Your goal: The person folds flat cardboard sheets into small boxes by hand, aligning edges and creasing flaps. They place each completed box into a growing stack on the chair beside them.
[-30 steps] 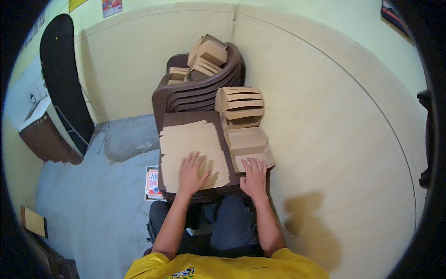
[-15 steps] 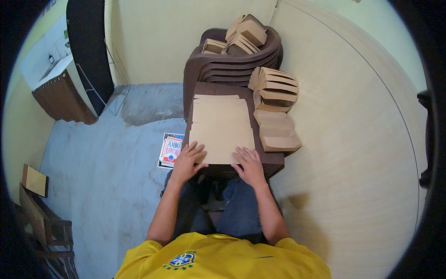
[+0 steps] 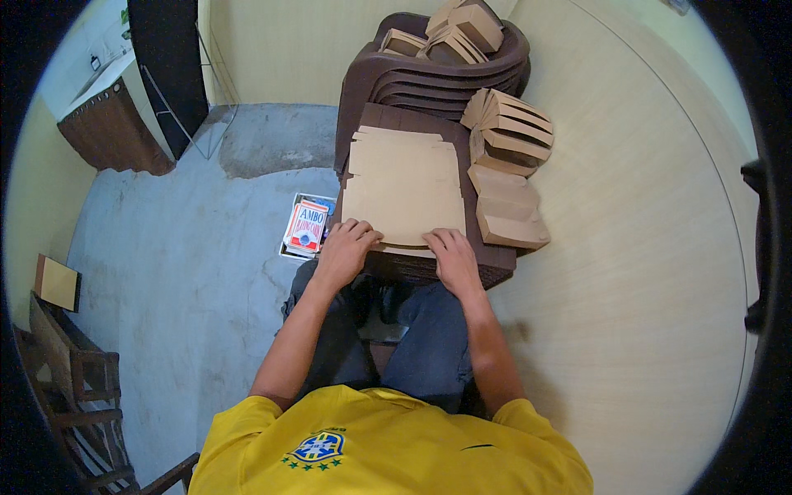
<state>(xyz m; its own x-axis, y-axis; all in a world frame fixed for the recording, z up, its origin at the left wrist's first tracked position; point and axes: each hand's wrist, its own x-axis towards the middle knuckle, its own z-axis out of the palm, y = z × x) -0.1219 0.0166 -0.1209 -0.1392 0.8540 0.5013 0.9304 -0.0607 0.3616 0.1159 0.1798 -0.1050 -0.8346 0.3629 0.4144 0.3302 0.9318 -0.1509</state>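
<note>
Both hands have slid back to the near edge of the flat cardboard sheet on the brown surface. The left hand and right hand rest with fingers spread, pressing that edge, gripping nothing. Earlier they lay further up it. Folded boxes sit just right; beyond, stacked chairs hold more.

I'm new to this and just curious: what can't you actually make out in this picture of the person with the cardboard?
Head view only:
- Fingertips of the left hand and right hand: curled on the flat cardboard sheet, grip unclear.
- Stool top: mostly covered by cardboard.
- Folded boxes: too small to count.
- Room edges: blacked out by the lens rim.
</note>
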